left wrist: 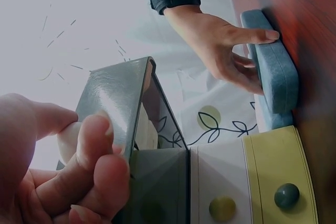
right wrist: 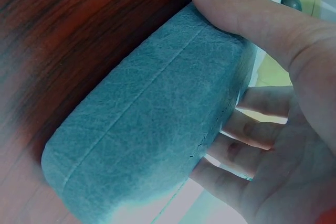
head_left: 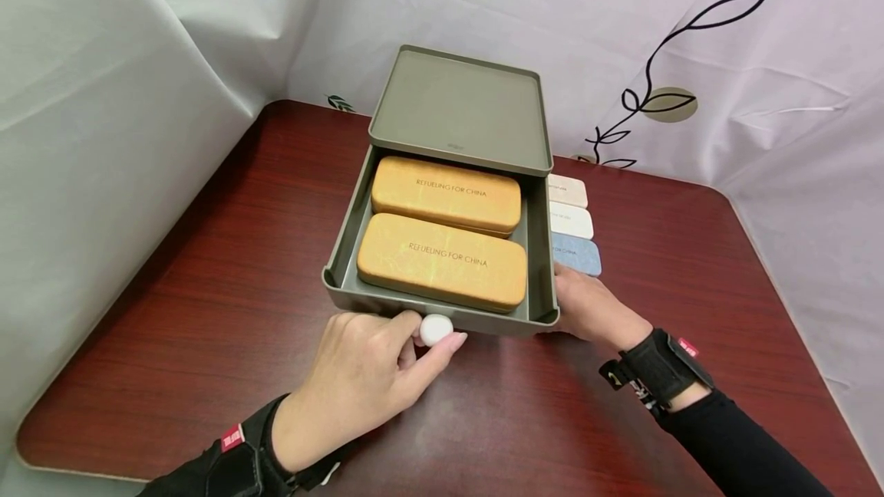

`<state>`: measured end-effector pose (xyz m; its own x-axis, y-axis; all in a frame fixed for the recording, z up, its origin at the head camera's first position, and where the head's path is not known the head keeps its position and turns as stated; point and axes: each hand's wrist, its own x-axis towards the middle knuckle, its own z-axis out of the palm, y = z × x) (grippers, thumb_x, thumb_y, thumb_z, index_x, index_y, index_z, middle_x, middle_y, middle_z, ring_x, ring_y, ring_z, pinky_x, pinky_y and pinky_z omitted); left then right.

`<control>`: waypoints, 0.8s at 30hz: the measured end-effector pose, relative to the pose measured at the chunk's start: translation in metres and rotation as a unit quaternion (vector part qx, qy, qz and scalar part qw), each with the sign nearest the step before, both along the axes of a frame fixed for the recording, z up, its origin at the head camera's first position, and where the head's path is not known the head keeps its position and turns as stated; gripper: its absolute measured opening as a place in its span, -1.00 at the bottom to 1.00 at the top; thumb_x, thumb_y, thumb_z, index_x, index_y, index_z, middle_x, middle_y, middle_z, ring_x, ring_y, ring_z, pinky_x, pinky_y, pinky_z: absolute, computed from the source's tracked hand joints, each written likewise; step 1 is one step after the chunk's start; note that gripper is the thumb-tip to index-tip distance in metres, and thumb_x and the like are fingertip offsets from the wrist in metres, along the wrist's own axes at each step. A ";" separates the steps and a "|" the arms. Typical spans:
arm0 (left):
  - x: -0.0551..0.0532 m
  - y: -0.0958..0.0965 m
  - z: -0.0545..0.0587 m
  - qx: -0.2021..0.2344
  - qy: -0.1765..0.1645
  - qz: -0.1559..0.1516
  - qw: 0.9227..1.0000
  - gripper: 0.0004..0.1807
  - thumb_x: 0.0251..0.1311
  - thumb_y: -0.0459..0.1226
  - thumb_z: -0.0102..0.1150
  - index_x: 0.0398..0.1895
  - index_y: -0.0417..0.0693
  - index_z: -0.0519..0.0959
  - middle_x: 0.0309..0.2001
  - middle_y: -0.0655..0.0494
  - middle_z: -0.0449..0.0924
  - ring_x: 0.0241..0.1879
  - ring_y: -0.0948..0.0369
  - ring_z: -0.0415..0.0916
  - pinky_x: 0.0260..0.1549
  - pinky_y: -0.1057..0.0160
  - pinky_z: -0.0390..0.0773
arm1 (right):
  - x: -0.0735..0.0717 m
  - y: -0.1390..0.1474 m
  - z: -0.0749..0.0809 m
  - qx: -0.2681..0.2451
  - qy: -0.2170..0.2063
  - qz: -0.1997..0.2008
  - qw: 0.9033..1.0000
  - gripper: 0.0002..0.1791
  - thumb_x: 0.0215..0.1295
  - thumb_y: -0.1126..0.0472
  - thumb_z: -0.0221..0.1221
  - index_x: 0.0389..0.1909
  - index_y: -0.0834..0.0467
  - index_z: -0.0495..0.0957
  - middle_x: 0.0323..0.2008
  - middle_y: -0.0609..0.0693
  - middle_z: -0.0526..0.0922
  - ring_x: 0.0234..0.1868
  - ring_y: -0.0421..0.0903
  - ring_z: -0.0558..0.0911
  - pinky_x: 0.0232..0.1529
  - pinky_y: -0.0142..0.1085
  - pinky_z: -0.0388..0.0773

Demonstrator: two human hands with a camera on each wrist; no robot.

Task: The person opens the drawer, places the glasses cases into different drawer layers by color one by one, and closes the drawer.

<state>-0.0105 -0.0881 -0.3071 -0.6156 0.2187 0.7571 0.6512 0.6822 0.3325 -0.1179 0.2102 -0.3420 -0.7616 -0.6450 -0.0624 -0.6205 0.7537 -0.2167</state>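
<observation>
My left hand [head_left: 359,374] pinches the round white knob [head_left: 437,330] on the front of a grey-green drawer [head_left: 442,311]. This drawer is pulled out from the top of a small cabinet [head_left: 463,102]. Inside it lie two orange-yellow glasses cases, a front case [head_left: 442,261] and a back case [head_left: 445,194], both lettered "REFUELING FOR CHINA". To the right, my right hand [head_left: 595,309] grips a blue glasses case [right wrist: 136,114] beside the cabinet. Its thumb lies along the case's side and its fingers reach over the top. In the head view the drawer hides those fingertips.
Behind the blue case are a white case [head_left: 572,219] and a pale pinkish case [head_left: 568,190], partly covered by the cabinet. Below the opened drawer are a white drawer [left wrist: 218,177] and a yellow drawer [left wrist: 278,161] with round knobs. Patterned white curtain [head_left: 552,14] borders the reddish-brown table [head_left: 228,251].
</observation>
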 end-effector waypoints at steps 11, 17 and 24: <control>-0.001 0.001 0.002 0.010 -0.004 -0.006 1.000 -0.43 0.34 0.11 -0.03 -0.82 0.11 0.25 -0.87 0.39 0.17 -0.85 0.48 0.04 -0.75 0.53 -0.05 | 0.000 0.000 -0.001 -0.006 0.004 0.007 1.000 -0.22 -0.22 0.15 0.56 0.15 -0.03 0.52 0.01 0.01 0.54 -0.03 -0.03 0.61 -0.25 -0.13 0.57; -0.002 0.002 0.005 0.013 -0.003 -0.010 1.000 -0.43 0.33 0.10 -0.02 -0.82 0.11 0.25 -0.87 0.40 0.18 -0.85 0.49 0.04 -0.74 0.55 -0.06 | 0.001 0.000 0.000 -0.003 -0.004 -0.002 1.000 -0.19 -0.25 0.16 0.57 0.16 0.02 0.49 0.01 0.04 0.54 -0.02 0.00 0.62 -0.24 -0.10 0.59; -0.003 0.002 0.011 0.010 -0.005 -0.012 1.000 -0.45 0.31 0.09 0.03 -0.82 0.12 0.26 -0.86 0.41 0.18 -0.84 0.49 0.05 -0.73 0.54 -0.05 | 0.000 0.000 0.001 -0.002 -0.029 -0.027 0.999 -0.12 -0.26 0.17 0.57 0.19 0.14 0.40 0.06 0.10 0.55 0.01 0.04 0.61 -0.22 -0.05 0.60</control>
